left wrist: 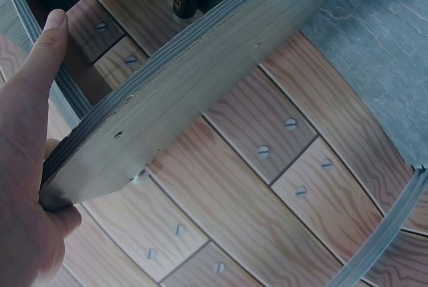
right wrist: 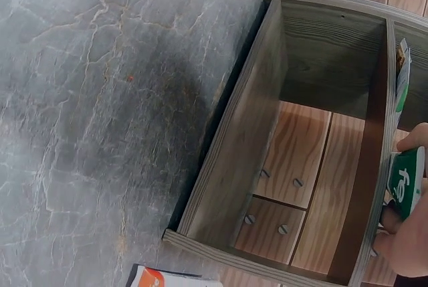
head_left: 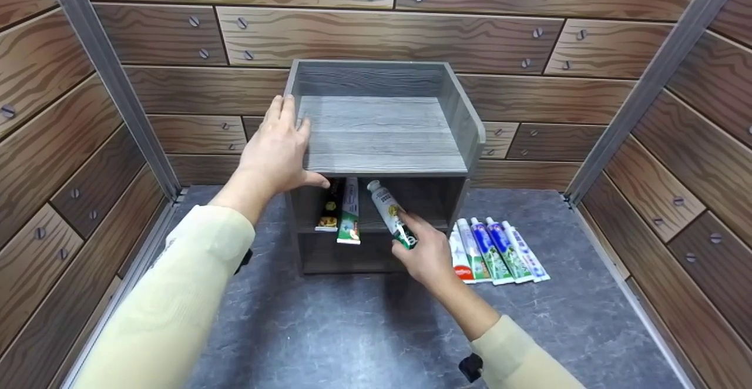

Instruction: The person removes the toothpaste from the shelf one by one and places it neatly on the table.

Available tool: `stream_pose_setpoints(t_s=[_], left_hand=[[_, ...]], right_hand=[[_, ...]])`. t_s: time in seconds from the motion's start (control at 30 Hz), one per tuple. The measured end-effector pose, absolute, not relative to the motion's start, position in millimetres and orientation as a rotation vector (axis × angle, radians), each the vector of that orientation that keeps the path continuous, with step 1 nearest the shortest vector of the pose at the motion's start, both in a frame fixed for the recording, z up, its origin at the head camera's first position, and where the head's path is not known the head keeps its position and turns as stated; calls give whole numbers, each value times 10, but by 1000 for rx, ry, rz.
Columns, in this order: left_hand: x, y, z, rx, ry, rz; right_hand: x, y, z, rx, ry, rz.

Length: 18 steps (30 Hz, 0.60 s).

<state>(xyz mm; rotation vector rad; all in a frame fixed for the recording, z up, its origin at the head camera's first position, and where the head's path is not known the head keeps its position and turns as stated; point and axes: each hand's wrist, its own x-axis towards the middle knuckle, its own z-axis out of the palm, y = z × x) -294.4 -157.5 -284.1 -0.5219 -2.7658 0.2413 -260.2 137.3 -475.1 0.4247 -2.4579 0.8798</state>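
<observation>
A small grey wooden cabinet (head_left: pixel 382 130) stands against the back wall, with an upper tray and two compartments below. My left hand (head_left: pixel 275 148) grips its left side at the top corner, thumb by the front edge. In my right hand (head_left: pixel 427 251) is a white and green toothpaste tube (head_left: pixel 388 208), pinched at its flat green end, cap pointing into the middle compartment. Left of it in that compartment lie a black toothpaste tube (head_left: pixel 330 205) and a white and green tube (head_left: pixel 349 218) side by side, flat ends outward. In the right wrist view, fingers partly cover the held tube (right wrist: pixel 406 178).
Several toothpaste tubes (head_left: pixel 496 251) lie in a row on the grey marbled floor (head_left: pixel 346 324) right of the cabinet. One has a red end (head_left: pixel 463 272). Wood-patterned walls (head_left: pixel 376 36) enclose three sides, with metal posts (head_left: pixel 640 77) at the corners.
</observation>
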Motion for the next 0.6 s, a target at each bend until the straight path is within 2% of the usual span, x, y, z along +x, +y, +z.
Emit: stream_pose_setpoints(t_s=[0.6], left_hand=[[-2938, -1578, -2836, -521, -2774, 222]], right_hand=[[-2403, 1496, -4833, 416, -2388, 984]])
